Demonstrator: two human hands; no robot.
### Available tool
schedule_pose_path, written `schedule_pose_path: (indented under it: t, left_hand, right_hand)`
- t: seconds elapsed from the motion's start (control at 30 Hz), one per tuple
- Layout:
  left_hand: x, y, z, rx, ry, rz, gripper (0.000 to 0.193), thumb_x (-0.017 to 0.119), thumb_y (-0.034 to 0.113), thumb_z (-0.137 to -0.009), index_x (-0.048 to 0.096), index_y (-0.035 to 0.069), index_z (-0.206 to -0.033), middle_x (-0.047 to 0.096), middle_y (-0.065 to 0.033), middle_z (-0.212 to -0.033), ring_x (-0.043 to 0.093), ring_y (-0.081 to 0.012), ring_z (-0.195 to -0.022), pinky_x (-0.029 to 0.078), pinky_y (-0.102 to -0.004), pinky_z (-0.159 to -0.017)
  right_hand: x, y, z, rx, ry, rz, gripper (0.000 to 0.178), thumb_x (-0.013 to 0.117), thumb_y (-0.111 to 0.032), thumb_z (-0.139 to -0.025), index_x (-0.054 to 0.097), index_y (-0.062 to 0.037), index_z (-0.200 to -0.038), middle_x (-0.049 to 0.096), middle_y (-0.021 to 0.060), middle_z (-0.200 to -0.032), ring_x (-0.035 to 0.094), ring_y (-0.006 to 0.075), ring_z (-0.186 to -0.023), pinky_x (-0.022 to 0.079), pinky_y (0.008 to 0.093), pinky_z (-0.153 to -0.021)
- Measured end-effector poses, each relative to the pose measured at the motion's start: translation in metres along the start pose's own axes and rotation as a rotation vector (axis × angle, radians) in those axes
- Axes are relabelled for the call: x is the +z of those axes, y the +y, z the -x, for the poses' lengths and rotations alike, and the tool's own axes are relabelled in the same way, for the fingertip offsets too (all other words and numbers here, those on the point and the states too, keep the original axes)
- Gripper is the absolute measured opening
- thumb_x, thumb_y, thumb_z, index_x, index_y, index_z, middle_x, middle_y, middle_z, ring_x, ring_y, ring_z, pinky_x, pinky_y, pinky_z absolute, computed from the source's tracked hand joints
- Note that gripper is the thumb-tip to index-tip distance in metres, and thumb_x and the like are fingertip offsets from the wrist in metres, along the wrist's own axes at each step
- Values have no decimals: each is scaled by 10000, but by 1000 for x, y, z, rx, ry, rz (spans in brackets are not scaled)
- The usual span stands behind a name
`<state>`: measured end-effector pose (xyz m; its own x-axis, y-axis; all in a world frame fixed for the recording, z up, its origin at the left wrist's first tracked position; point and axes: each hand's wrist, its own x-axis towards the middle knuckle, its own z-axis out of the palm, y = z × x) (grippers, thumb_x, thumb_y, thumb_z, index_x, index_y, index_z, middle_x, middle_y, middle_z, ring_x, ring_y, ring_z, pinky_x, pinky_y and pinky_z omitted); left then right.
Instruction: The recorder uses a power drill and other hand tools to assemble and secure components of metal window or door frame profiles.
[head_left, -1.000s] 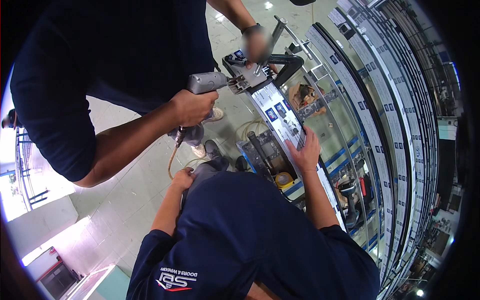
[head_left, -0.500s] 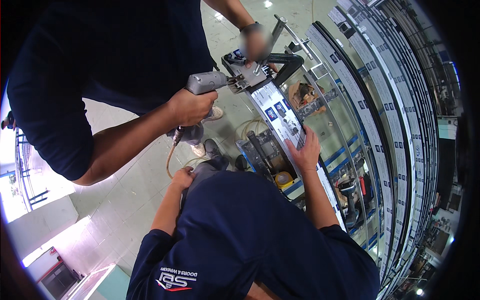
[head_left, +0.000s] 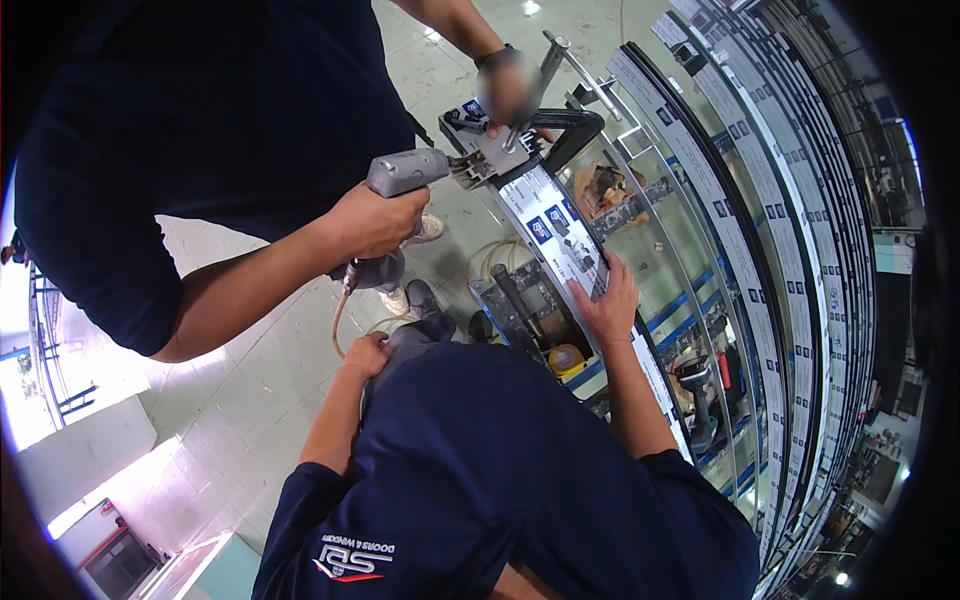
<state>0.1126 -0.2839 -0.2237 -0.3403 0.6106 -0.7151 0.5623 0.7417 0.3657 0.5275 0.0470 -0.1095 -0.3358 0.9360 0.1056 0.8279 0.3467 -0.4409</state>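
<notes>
My right hand (head_left: pixel 610 300) grips a long dark metal profile (head_left: pixel 540 205) covered in white printed film, thumb on its face and fingers over the far edge. On my grey trouser leg (head_left: pixel 410 340) rests my left hand (head_left: pixel 368 354), its fingers curled in and the palm side hidden. A co-worker's hand (head_left: pixel 382 218) holds a grey air drill (head_left: pixel 408 172), its bit up against a metal jig (head_left: pixel 503 150) at the profile's far end. The co-worker's other hand (head_left: pixel 512 95), blurred, is at the jig beside a black clamp (head_left: pixel 575 135).
More film-wrapped profiles (head_left: pixel 715 165) stand in rows on the right. Under the work, a trolley shelf (head_left: pixel 520 300) carries a yellow tape measure (head_left: pixel 566 359) and a cordless drill (head_left: pixel 697 395). An air hose (head_left: pixel 338 320) hangs from the air drill toward the tiled floor.
The co-worker's air drill and forearm have shifted slightly left and down. Both my hands stay where they were, the right one on the profile.
</notes>
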Motion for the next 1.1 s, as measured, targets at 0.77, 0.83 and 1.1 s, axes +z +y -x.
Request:
schedule_pose_path:
  t: [0.77,0.83,1.1]
  left_hand:
    - [-353,474,24,1508,792,-609,430,768,479,-1067,748,91,-1253,770,-102,-1073,778,-354,-1028,600,-481,-963]
    - [-349,473,15,1572,876,-596,380,787,460,-1050,734,102,-1166,756,-82,-1006,782,-336,-963,606,-466,-909]
    - [-332,475,12,1447,1150,-774,385,747,513,-1068,694,145,-966,743,-44,-890,807,-270,-866,614,-403,-755]
  right_hand:
    - [-59,-166,-238,-712,206,-59,353,959,-410,-871,837,-106,-1002,805,117,-956,767,371,-935,605,505,-837]
    - [-57,-168,-236,-718,211,-113,382,959,-426,-860,801,-84,-930,777,139,-904,760,367,-916,600,503,-833]
    - [-48,-168,-237,-708,245,-10,418,942,-498,-884,823,-106,-964,800,81,-924,769,337,-928,582,471,-821]
